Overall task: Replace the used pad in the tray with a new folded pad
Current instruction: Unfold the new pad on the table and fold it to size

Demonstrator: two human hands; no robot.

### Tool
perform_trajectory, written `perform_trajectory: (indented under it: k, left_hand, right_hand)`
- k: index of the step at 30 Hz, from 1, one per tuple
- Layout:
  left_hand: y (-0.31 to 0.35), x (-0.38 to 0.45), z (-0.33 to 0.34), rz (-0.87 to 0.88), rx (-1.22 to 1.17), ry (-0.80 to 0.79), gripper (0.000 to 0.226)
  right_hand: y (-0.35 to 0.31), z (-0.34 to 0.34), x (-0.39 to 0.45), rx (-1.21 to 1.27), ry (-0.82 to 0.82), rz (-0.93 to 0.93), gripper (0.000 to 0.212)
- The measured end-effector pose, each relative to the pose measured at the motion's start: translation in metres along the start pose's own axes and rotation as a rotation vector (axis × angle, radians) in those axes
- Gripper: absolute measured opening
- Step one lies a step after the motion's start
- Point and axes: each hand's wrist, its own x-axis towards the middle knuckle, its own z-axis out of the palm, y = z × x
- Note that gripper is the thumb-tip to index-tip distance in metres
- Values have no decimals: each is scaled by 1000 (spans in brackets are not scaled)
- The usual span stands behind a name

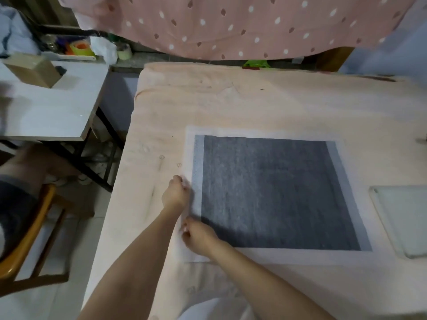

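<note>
Pad [277, 192]: spread flat on the peach-covered counter [231, 100], dark grey centre, white border, reaching away right of both hands.
Left hand [175, 195]: fingers pinched on the pad's white left edge.
Right hand [198, 234]: closed on the same edge, nearer the person.
Handling: looks light, thin, floppy; best lifted by border or corners.
Tray [402, 218]: pale, well right of the hands.

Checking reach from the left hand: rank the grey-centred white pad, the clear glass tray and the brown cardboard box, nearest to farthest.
1. Grey-centred white pad: touching the left hand.
2. Brown cardboard box: far left, on the side table.
3. Clear glass tray: far right.
</note>
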Motion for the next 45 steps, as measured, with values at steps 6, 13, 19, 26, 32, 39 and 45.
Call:
perform_trajectory:
  k: [6,13,19,26,32,39,45]
  left_hand:
    - [16,-31,9,240,263,269,35]
    - [36,-105,73,587,319,29,60]
    - [41,-130,109,399,483,-17,56]
    - [27,-136,108,237,456,60,57]
    - [57,-166,125,330,422,125,63]
    - [74,-207,159,477,513,16,65]
    - [63,-207,144,466,541,-6,75]
  right_hand:
    - [36,-19,-20,162,191,-62,19]
    - [134,-50,-63,-296,535,50,47]
    - [199,-50,-94,-400,443,35,54]
    - [255,-60,-130,-485,412,14,52]
    - [279,-67,-150,-469,413,74,58]
    - [300,-77,-156,-611,319,-5,71]
    - [331,-90,-159,-627,229,-115,84]
